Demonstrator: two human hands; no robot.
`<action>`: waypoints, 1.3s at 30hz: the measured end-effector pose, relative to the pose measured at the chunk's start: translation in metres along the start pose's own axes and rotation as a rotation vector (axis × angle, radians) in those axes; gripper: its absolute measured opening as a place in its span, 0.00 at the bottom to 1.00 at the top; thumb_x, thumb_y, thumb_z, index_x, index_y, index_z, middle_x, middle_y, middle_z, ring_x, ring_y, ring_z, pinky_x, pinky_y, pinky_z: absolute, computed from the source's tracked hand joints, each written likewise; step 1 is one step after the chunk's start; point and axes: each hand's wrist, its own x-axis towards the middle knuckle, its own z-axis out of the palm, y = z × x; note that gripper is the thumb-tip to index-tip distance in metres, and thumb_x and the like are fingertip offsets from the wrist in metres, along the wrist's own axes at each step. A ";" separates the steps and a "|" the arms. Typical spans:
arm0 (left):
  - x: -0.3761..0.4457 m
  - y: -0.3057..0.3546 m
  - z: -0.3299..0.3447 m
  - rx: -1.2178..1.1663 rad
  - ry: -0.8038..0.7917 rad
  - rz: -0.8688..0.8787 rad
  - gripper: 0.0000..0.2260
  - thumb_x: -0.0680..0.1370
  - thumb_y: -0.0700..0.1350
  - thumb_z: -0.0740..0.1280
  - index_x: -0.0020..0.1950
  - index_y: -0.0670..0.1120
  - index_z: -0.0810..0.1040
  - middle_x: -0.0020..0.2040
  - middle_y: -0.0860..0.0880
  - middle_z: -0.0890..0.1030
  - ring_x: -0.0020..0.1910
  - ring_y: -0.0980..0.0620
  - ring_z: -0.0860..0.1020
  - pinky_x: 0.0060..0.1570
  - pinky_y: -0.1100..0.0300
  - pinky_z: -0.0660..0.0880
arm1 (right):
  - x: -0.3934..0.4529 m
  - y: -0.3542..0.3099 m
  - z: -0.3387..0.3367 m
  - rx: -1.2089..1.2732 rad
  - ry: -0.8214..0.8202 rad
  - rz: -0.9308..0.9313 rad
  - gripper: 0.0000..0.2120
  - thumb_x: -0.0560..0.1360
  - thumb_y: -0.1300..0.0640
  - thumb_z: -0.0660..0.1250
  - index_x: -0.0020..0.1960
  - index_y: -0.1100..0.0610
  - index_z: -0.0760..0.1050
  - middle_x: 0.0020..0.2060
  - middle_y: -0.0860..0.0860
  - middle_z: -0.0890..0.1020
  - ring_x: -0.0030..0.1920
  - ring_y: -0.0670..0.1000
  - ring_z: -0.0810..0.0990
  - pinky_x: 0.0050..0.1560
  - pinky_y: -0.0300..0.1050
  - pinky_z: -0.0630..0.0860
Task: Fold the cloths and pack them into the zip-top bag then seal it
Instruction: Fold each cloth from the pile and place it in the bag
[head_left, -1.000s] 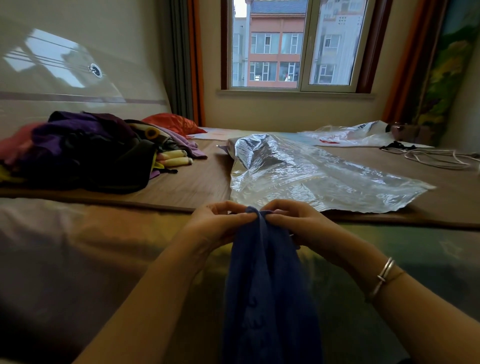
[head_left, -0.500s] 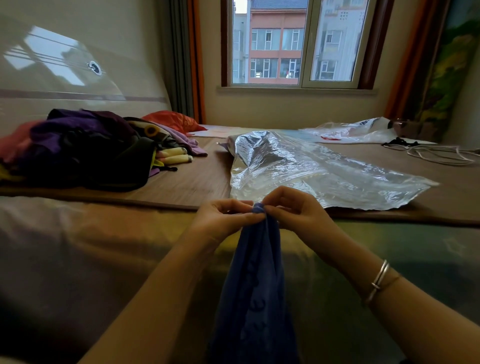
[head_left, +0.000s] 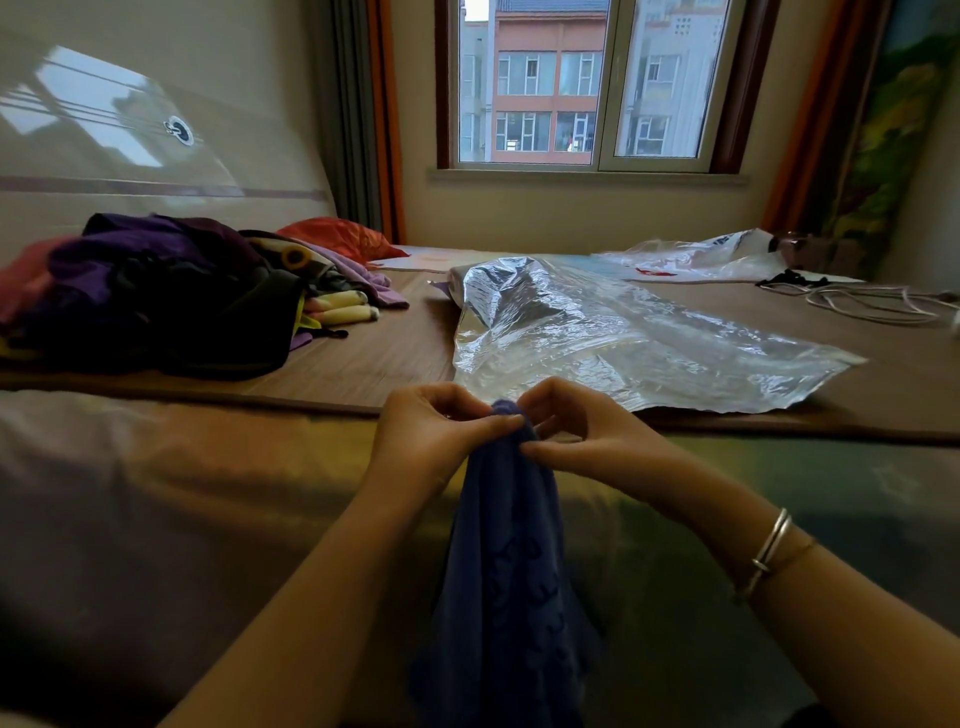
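While both hands meet at mid-frame, the left hand (head_left: 436, 431) and the right hand (head_left: 582, 431) each pinch the top edge of a blue cloth (head_left: 511, 571), fingers (head_left: 498, 423) curled onto the fabric, the two grips almost touching. Cloth hangs bunched and narrow from the pinch points, down toward the bottom of the view, in front of a bed cover (head_left: 156, 519) with a dull sheen. Right wrist carries a metal bracelet (head_left: 771, 551). Just beyond the hands, on the brown surface (head_left: 374, 358), lies the zip-top bag (head_left: 613, 338): clear, crinkled, mostly flat, its far end puffed up (which end is the mouth, or whether it is sealed, cannot be told from here). Cloth and bag are apart. Left on the same surface: a heap of clothes (head_left: 156, 296), mostly purple and black, with an orange-red item (head_left: 337, 239) behind it. Far right: a second crumpled plastic bag (head_left: 696, 257) and a loose pale cord (head_left: 872, 304). Window (head_left: 576, 83) in the back wall, buildings outside.
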 end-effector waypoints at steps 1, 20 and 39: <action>0.000 0.000 0.000 0.001 0.003 0.009 0.08 0.64 0.36 0.78 0.34 0.40 0.80 0.30 0.49 0.80 0.30 0.59 0.79 0.35 0.66 0.78 | 0.000 0.001 0.003 -0.042 0.003 -0.012 0.11 0.73 0.68 0.68 0.52 0.57 0.74 0.47 0.59 0.80 0.47 0.53 0.80 0.49 0.44 0.78; -0.009 -0.013 0.000 0.180 -0.292 0.136 0.06 0.71 0.39 0.74 0.40 0.45 0.78 0.47 0.45 0.82 0.44 0.48 0.82 0.43 0.58 0.81 | -0.002 -0.007 -0.006 0.218 0.254 -0.054 0.05 0.78 0.64 0.63 0.45 0.57 0.75 0.41 0.56 0.79 0.44 0.51 0.78 0.47 0.48 0.75; -0.001 -0.050 -0.017 0.533 -0.081 0.077 0.04 0.73 0.42 0.73 0.38 0.46 0.82 0.35 0.50 0.82 0.37 0.54 0.79 0.35 0.64 0.74 | -0.011 -0.001 -0.040 0.040 0.642 -0.081 0.06 0.81 0.55 0.59 0.49 0.55 0.71 0.39 0.57 0.76 0.38 0.51 0.74 0.37 0.43 0.70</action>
